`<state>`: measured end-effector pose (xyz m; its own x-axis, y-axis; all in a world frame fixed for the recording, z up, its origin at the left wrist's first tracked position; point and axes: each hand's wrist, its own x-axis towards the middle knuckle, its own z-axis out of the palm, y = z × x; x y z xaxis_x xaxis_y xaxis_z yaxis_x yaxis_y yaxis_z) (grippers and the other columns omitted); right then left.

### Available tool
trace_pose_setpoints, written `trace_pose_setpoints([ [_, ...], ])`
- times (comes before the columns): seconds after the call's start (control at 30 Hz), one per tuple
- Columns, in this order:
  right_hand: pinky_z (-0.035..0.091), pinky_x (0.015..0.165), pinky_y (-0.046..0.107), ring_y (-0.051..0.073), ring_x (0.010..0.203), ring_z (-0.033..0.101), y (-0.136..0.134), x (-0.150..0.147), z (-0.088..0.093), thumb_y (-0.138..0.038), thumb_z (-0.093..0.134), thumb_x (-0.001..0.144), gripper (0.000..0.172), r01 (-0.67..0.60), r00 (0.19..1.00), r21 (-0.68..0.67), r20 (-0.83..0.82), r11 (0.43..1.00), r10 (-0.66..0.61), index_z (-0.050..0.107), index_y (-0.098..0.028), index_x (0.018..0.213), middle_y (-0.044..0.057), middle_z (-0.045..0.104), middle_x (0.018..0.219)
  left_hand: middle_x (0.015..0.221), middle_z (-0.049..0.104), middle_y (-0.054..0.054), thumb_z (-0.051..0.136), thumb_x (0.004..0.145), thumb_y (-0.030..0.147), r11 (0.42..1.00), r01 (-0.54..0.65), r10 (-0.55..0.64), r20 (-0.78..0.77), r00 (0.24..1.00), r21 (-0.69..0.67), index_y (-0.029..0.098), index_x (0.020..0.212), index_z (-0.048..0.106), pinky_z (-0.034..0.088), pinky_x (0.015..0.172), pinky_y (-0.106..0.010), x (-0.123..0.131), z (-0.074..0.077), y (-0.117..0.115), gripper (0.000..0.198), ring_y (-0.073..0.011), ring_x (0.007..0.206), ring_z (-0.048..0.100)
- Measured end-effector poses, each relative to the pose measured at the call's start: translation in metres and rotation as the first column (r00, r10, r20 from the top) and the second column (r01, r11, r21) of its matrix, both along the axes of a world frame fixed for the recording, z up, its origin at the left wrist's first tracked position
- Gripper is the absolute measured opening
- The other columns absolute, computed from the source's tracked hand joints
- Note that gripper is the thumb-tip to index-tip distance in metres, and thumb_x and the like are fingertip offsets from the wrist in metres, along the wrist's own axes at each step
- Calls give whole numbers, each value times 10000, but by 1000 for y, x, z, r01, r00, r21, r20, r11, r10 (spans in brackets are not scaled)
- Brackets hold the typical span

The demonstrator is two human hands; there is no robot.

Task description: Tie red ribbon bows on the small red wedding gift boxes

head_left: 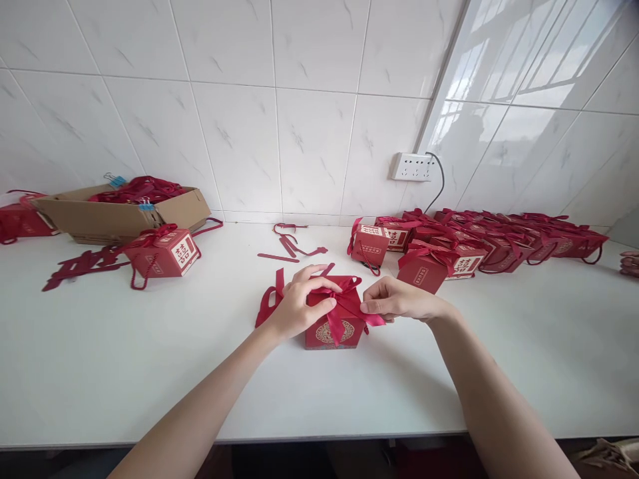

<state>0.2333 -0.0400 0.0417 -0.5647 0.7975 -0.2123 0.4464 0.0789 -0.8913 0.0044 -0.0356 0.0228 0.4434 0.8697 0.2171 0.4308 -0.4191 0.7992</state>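
Observation:
A small red gift box (318,338) with a round gold pattern stands upright near the middle of the table. A shiny red ribbon (351,299) is tied in a bow across its top, one tail hanging down the front. From the left, my left hand (299,303) reaches over the box, thumb and fingers closed on the ribbon near the knot. On the other side, my right hand (399,299) pinches a ribbon end at the box's right edge. Loose red ribbon (268,303) shows beside the box, partly hidden by my left hand.
Several finished-looking red boxes (504,253) are grouped at the right. At the left, a cardboard box (104,216) full of ribbon stands behind another red box (160,256). Ribbon strips (287,246) lie near the wall, below a power strip (413,166). Another person's hand (630,263) shows far right.

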Motion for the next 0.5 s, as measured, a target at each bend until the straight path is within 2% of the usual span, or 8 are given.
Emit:
trace_pose_setpoints([
  [0.2,236,422,214,37,403,309,-6,-3,4,-342,615,781,384,-70,994,-21,-88,997,68,431,-160,496,-72,377,428,1408,423,57,541,792,354,999,-31,31,6,1000,-32,336,889,686,179,1130,-560,1,-1,0,175,-280,1355,310],
  [0.37,258,382,213,46,305,414,-12,-7,9,-244,538,782,219,-175,981,-80,-95,981,167,582,-123,605,-60,476,435,1408,423,51,553,790,372,998,-36,37,26,999,-56,335,872,695,182,1133,-551,3,-1,1,168,-273,1360,304],
  [0.5,327,411,200,60,330,539,-13,-9,9,-262,541,802,230,-215,975,-132,-79,968,206,616,-113,644,-10,627,579,1416,412,52,584,766,350,996,-43,45,25,999,-84,331,863,697,154,1137,-562,3,0,2,150,-289,1363,298],
])
